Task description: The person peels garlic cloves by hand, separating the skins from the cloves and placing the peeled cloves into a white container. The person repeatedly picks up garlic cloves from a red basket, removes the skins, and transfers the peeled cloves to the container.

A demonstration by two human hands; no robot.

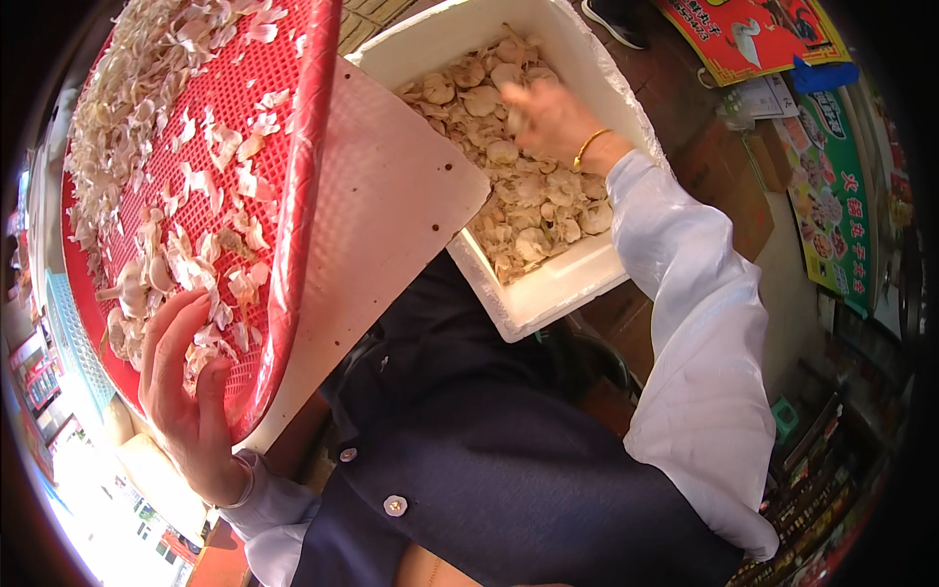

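My right hand (550, 125), with a yellow bracelet at the wrist, reaches into a white foam box (546, 304). It is blurred over the garlic bulbs (532, 187), and its fingertips touch them or hover just above. Whether a bulb is in its grasp cannot be told. At the near end of a red mesh tray (194, 95), my left hand (183, 396) rests with thumb and fingers apart. Its fingertips are beside a garlic bulb (132, 290) and loose garlic skins (194, 257). A thick heap of skins (121, 147) covers the tray's far left side.
The tray lies on a pale board (392, 169) whose corner overhangs the foam box. A pale blue plastic basket (77, 341) stands left of the tray. Beyond the box are a dark shoe (616, 22), printed signs (836, 191), and a cardboard box (726, 176) on the floor.
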